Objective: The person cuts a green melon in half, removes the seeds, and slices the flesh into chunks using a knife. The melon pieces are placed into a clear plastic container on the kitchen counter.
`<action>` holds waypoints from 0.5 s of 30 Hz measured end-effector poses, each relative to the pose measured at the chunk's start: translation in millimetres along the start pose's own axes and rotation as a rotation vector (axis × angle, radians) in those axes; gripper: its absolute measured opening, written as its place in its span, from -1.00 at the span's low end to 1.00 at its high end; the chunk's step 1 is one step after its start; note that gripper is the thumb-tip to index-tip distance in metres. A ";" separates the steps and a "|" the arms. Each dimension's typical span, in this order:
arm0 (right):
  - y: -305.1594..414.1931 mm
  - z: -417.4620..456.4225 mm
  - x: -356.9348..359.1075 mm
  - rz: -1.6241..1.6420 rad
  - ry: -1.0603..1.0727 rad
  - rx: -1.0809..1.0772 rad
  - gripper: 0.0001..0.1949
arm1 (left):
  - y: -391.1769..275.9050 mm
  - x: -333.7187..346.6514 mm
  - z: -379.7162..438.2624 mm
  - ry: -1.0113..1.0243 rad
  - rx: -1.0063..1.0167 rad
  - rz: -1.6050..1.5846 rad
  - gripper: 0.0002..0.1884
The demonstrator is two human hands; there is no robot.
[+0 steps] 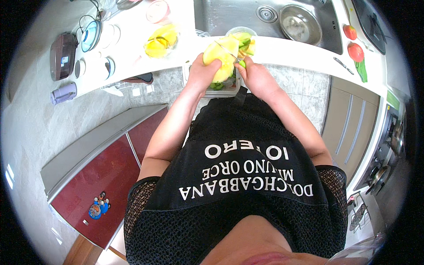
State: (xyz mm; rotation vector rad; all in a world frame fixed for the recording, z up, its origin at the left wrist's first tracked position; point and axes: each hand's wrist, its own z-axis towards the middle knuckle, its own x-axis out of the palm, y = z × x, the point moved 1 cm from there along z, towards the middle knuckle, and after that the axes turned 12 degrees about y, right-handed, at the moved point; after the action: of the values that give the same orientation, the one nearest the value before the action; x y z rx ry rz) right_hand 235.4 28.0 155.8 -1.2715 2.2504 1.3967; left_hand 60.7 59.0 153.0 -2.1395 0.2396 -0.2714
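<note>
My left hand [202,74] grips a large pale-yellow piece of fruit [223,68], possibly melon, thumb on its near face. A knife [226,50] with a green handle is in my right hand [260,75]. Its blade lies across the upper part of the fruit; how deep it sits, I cannot tell. Just behind stands a clear bowl [237,29] with green-edged and orange-yellow chunks, partly hidden by the fruit. Below my hands, green scraps [217,86] lie in an open bin [225,94].
The white counter [281,51] edges a steel sink [228,15] holding a metal basin [299,25]. Yellow fruit in clear wrapping [161,41] sits left. Two tomato-like red fruits [356,52] and a closed-looking knife or peeler [343,65] lie right. A purple cup [64,93] stands at the far-left edge.
</note>
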 end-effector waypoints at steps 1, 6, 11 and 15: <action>-2.0 0.7 0.6 0.017 0.000 0.003 -0.58 | -1.6 2.6 0.8 -0.010 -0.004 0.033 -0.62; -14.5 4.1 5.7 0.168 -0.013 -0.042 -0.52 | -2.6 7.5 8.9 -0.004 0.006 0.081 -0.64; -16.5 2.1 -3.4 0.403 0.135 -0.063 -0.48 | -10.7 8.9 8.2 0.076 -0.014 0.038 -0.59; -17.5 -0.8 -12.2 0.653 0.323 0.027 -0.49 | -18.0 10.1 9.7 0.080 -0.040 0.156 -0.57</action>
State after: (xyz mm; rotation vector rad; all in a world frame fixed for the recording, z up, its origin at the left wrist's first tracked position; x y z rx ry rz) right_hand 256.3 30.9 152.0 -0.8220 3.0825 1.4018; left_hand 74.4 73.7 163.8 -2.1379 0.4593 -0.2639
